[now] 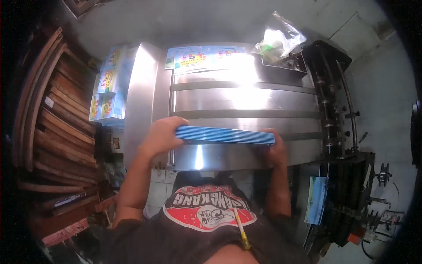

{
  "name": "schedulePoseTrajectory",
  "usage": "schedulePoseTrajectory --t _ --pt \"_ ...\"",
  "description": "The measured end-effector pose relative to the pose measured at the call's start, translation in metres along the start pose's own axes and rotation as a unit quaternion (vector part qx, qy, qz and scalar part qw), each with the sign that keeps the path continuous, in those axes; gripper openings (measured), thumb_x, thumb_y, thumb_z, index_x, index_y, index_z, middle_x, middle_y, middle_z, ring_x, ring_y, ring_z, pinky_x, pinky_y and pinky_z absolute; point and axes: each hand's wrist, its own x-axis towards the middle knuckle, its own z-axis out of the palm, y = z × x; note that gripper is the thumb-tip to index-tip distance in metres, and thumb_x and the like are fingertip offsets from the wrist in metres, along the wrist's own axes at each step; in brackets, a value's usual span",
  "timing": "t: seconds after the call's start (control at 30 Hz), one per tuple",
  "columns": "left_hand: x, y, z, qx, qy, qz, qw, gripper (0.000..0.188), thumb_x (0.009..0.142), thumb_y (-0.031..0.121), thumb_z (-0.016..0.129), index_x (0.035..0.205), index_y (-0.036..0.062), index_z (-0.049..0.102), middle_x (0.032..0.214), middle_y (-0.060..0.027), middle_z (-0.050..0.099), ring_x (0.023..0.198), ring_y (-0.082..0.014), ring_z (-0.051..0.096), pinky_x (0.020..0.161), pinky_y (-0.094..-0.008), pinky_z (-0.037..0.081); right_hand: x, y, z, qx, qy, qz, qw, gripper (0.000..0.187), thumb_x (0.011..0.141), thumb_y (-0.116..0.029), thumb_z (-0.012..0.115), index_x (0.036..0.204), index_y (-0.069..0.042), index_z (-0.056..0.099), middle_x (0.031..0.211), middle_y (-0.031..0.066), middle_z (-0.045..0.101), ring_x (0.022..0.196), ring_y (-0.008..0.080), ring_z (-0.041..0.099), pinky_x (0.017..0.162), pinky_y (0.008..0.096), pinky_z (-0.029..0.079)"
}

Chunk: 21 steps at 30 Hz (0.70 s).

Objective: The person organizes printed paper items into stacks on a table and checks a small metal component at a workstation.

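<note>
A stack of thin blue booklets (226, 134) is held on edge above the metal table, its layered edges turned up toward me. My left hand (166, 135) is closed round the stack's left end, thumb and fingers on either side. At the right end my right hand (275, 148) grips it too, partly in shadow with some fingers hidden behind the booklets. Beneath lies the shiny metal machine table (202, 99), crossed by dark slots. Toward its far edge lie light-blue printed booklets (191, 60) with colourful covers.
More booklets are stacked (107, 83) left of the table. A dark box (288, 66) with a clear plastic bag (281, 37) stands at the far right. Black machine rails (327, 101) run along the right side, a wooden rack (66, 114) at far left. One blue booklet (315, 200) lies lower right.
</note>
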Motion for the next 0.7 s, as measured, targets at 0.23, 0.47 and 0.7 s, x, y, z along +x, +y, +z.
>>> schedulePoseTrajectory --t 0.23,0.47,0.7 --pt "-0.034 -0.040 0.064 -0.482 0.134 -0.026 0.865 0.082 0.071 -0.002 0.066 0.142 0.0054 0.024 0.144 -0.0140 0.033 0.131 -0.0224 0.033 0.107 -0.0346 0.026 -0.005 -0.007 0.023 0.061 0.010 -0.063 0.996 0.069 0.075 -0.002 0.072 0.133 -0.005 0.034 0.124 0.0114 0.049 0.112 0.0219 0.050 0.096 0.0339 0.041" --pt "-0.031 -0.037 0.059 -0.542 0.082 -0.025 0.836 0.095 0.075 0.003 0.067 0.145 0.0031 0.003 0.151 -0.0125 0.017 0.137 -0.0187 0.019 0.111 -0.0334 0.016 -0.004 0.015 0.019 0.098 0.004 -0.069 0.993 0.081 0.076 0.001 0.069 0.141 -0.005 0.020 0.139 0.0145 0.035 0.127 0.0258 0.037 0.106 0.0374 0.030" --pt "-0.031 -0.047 0.064 -0.488 0.090 -0.004 0.868 0.096 0.073 -0.005 0.065 0.145 0.0038 0.002 0.151 -0.0129 0.016 0.132 -0.0187 0.027 0.106 -0.0325 0.027 -0.002 0.001 0.014 -0.006 -0.038 -0.062 0.997 0.074 0.077 -0.001 0.069 0.138 -0.005 0.029 0.136 0.0135 0.039 0.130 0.0257 0.033 0.107 0.0378 0.027"
